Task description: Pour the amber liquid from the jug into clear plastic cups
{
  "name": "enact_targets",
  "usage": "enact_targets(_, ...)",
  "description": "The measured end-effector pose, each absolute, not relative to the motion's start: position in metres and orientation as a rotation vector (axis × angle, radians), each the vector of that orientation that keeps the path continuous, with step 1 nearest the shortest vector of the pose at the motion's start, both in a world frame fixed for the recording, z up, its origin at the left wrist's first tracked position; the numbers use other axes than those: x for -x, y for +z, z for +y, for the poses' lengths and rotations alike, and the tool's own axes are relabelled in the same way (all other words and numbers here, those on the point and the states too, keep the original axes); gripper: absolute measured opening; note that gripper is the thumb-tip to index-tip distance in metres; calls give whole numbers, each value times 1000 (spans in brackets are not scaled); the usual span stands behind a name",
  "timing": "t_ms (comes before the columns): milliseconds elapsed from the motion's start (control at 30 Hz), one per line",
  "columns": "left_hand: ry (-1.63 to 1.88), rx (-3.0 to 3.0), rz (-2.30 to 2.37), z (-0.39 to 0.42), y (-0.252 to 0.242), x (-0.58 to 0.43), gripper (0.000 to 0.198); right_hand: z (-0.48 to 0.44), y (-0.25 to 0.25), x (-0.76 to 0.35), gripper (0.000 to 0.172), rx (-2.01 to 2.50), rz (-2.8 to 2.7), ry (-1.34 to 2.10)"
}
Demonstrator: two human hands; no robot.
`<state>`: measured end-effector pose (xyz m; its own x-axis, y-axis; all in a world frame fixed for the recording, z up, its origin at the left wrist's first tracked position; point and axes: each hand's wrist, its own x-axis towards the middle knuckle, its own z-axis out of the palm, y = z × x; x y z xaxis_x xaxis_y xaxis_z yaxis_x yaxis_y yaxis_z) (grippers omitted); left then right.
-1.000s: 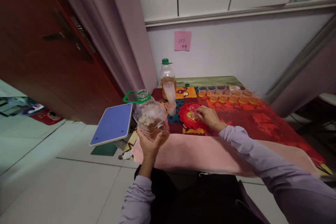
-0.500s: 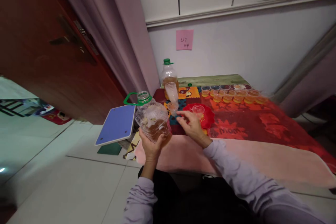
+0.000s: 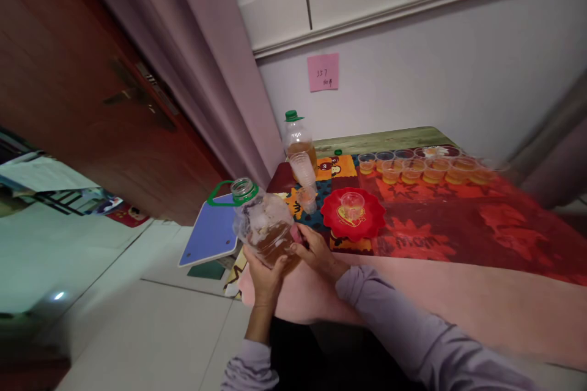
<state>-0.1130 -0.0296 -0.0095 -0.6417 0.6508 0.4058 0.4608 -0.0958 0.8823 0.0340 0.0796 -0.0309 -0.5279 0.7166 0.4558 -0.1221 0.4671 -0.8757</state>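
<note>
My left hand [image 3: 263,269] grips from below a big clear plastic jug [image 3: 261,220] with amber liquid in it, an open mouth and a green ring handle, held off the table's left edge. My right hand [image 3: 314,252] rests against the jug's right side, fingers curled onto it. On the table, a red plate [image 3: 367,220] carries one small empty clear cup [image 3: 352,201]. Behind the jug stands a stack of clear cups [image 3: 303,171], with one more small cup [image 3: 307,198] at its foot.
A second bottle [image 3: 296,137] with a green cap stands at the table's far left. Rows of several small cups of amber liquid [image 3: 422,168] line the back of the red patterned cloth [image 3: 458,226]. A blue-topped stool [image 3: 208,235] sits on the floor at left.
My right hand let go of the small cup on the red plate and came back left to the jug, now touching its side. The view tilted and shifted a little.
</note>
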Motion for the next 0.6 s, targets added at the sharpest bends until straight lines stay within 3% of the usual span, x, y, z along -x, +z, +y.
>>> enact_targets(200,1862,-1089,2121,-25,20,99,89,78,-22,-33,57,496,-1747,1243)
enact_targets(400,1702,-1199,2266,-20,42,104,106,74,-20,-36,66,460,-1602,1473)
enact_targets(500,1558,-1501,2306,-17,62,109,114,71,-24,-33,78,430,-1501,1597)
enact_targets(600,1344,-1826,2295,-15,84,109,114,70,-26,-29,77,374,-1406,1681)
